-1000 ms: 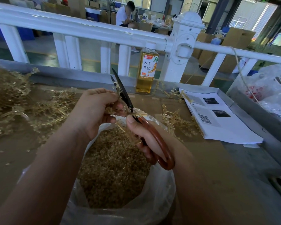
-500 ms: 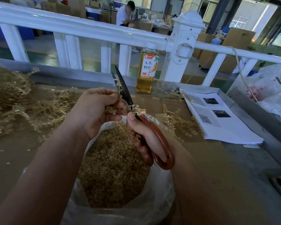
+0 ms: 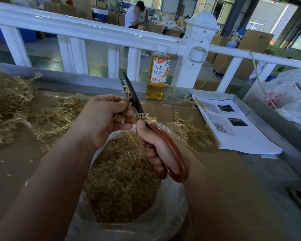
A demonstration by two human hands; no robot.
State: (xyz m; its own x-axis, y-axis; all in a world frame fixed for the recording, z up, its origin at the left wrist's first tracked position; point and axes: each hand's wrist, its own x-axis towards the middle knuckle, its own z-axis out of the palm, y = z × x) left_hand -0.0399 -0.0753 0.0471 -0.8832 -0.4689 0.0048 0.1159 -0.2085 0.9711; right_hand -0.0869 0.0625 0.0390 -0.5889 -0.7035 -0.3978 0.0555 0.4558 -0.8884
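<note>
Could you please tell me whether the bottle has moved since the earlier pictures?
No. The bottle stands just left of the foot of the white post, exactly as before.

Both bare forearms reach in from the near edge, the left from the near left and the right from the near right, and the hands meet at the middle. The left hand (image 3: 104, 119) is seen from its back, its fingers curled and its thumb pinching a pale sprig (image 3: 150, 120). Just right of it and nearer, the right hand (image 3: 156, 146) grips the scissors (image 3: 172, 152), thumb laid along the handle and pointing far.
</note>
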